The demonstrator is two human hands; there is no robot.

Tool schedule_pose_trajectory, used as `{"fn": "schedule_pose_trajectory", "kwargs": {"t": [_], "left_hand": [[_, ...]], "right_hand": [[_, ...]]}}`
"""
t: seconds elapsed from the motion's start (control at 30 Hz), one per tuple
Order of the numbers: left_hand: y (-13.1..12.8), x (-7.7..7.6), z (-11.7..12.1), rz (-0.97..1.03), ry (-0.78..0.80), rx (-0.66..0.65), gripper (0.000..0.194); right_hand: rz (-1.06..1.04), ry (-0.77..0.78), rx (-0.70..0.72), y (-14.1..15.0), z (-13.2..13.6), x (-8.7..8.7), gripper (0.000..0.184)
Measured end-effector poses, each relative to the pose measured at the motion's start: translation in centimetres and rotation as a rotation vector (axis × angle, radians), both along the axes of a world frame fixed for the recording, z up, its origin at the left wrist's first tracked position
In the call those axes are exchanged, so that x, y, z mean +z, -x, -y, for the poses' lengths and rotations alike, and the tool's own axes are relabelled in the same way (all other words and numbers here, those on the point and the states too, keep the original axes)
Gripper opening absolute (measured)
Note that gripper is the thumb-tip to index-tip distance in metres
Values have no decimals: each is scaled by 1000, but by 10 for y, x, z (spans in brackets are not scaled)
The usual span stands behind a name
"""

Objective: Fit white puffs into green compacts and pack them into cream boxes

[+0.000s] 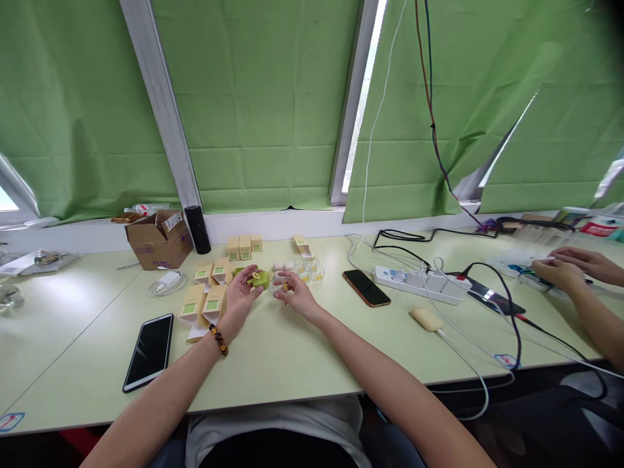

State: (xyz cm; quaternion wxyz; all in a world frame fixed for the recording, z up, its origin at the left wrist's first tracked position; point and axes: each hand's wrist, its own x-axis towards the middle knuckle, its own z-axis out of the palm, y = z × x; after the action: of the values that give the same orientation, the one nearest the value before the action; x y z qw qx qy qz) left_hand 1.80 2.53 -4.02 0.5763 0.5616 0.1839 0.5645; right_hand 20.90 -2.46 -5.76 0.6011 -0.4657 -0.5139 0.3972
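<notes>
My left hand (240, 294), with a beaded bracelet at the wrist, is closed around a small shiny green rounded object (262, 279) that has a yellowish loop on it. Just to its right, my right hand (298, 296) has its fingertips pinched at a small clear cup (279, 284) with a yellow bit, partly hidden by the fingers. Several more clear cups (312, 270) with yellow bits stand behind my right hand. Small pale pink rolls (283, 266) lie between the hands, farther back. Open kraft boxes (194, 300) with green labels are left of my left hand.
More small kraft boxes (245, 246) stand at the back. A white-framed phone (149, 351) lies at left, another phone (366, 288) at right beside a power strip (422, 284) with trailing cables. A cardboard box (158, 242) and black cylinder (197, 229) stand back left. A co-worker's hands (568, 270) work at far right.
</notes>
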Motion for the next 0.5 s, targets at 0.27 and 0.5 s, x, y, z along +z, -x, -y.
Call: {"fn": "schedule_pose_trajectory", "kwargs": {"t": [0.27, 0.5], "left_hand": [[-2, 0, 2, -55, -46, -20, 64], [-1, 1, 3, -101, -15, -50, 64]], "right_hand": [[92, -41, 17, 4, -3, -7, 54], [113, -44, 30, 9, 3, -4, 56]]}}
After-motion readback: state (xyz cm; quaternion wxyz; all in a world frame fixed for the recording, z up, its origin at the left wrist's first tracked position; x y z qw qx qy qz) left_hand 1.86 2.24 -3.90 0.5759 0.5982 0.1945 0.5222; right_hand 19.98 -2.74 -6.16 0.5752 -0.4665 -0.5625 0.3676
